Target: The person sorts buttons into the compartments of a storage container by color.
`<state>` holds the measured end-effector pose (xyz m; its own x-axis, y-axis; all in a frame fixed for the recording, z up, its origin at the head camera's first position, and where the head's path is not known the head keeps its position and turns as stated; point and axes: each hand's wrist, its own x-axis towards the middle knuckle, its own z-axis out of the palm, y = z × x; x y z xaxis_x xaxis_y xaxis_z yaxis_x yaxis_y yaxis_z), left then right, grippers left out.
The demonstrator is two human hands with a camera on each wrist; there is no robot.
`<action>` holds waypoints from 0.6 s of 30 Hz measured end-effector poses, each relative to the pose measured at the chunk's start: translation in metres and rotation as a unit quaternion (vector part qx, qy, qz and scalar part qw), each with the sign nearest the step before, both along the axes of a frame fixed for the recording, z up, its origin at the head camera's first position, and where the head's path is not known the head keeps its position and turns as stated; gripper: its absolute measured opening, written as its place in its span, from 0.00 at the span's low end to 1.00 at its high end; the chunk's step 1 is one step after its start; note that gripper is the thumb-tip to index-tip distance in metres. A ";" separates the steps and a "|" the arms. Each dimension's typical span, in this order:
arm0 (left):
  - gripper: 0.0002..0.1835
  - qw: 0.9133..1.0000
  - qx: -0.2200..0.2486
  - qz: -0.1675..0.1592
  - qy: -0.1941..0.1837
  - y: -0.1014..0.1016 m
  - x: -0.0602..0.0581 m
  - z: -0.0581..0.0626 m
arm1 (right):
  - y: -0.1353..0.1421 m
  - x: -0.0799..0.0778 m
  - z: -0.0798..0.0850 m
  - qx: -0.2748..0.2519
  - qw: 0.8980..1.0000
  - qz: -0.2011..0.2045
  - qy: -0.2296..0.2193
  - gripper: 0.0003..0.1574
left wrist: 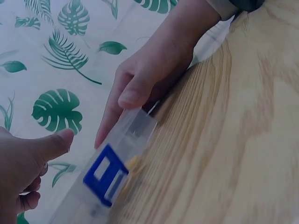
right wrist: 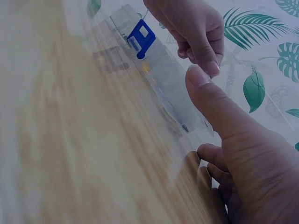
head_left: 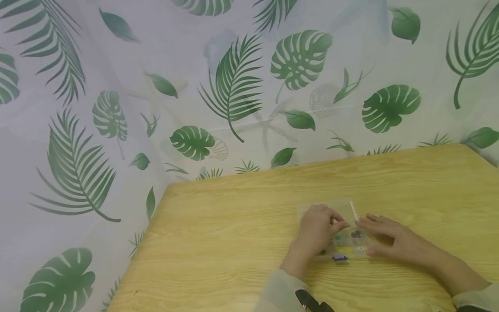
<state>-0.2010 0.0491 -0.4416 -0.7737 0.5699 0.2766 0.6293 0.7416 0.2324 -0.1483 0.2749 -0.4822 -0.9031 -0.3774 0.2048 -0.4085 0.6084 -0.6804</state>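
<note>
A clear plastic compartment box (head_left: 329,252) stands on the table with its clear lid (head_left: 343,206) raised at the back. Its compartments hold dark pieces (head_left: 356,234), yellow pieces (head_left: 345,250) and a pale ring-like piece (head_left: 361,249). A blue latch (left wrist: 106,175) sits on the front wall. Over the left part of the box, my left hand (head_left: 317,225) has thumb and forefinger together, fingers curled. A tiny dark bit (right wrist: 211,77) shows at those fingertips, too small to name. My right hand (head_left: 401,240) lies along the right side of the box, fingers and thumb extended, at its edge.
The wood-grain table (head_left: 218,242) extends left of the box and behind it. A leaf-patterned cloth (head_left: 241,108) hangs along the table's back and left edges. Dark straps (head_left: 312,301) are on both wrists, over pale sleeves.
</note>
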 end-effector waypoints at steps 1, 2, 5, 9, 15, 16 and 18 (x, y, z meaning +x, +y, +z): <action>0.14 1.000 -0.014 0.002 0.005 0.002 0.001 0.001 | 0.000 0.000 0.000 0.000 1.000 0.000 0.000 0.40; 0.14 1.000 -0.027 0.004 0.010 0.004 0.003 0.002 | -0.001 0.000 -0.001 0.000 1.000 0.002 0.001 0.40; 0.13 0.998 -0.052 0.005 0.023 0.007 0.006 0.005 | -0.001 -0.001 -0.002 -0.002 1.000 0.001 0.002 0.40; 0.13 0.999 -0.050 0.003 0.022 0.008 0.007 0.004 | -0.001 -0.002 -0.002 -0.002 1.000 0.003 0.001 0.40; 0.13 1.000 -0.019 0.008 -0.007 0.011 0.006 0.003 | -0.003 -0.002 0.000 0.005 1.000 0.007 0.010 0.41; 0.13 1.000 -0.020 0.010 -0.009 0.011 0.006 0.003 | -0.003 -0.002 0.000 0.006 1.000 0.007 0.010 0.41; 0.14 1.000 -0.022 0.011 -0.011 0.011 0.006 0.004 | -0.003 -0.002 0.000 0.007 1.000 0.007 0.010 0.41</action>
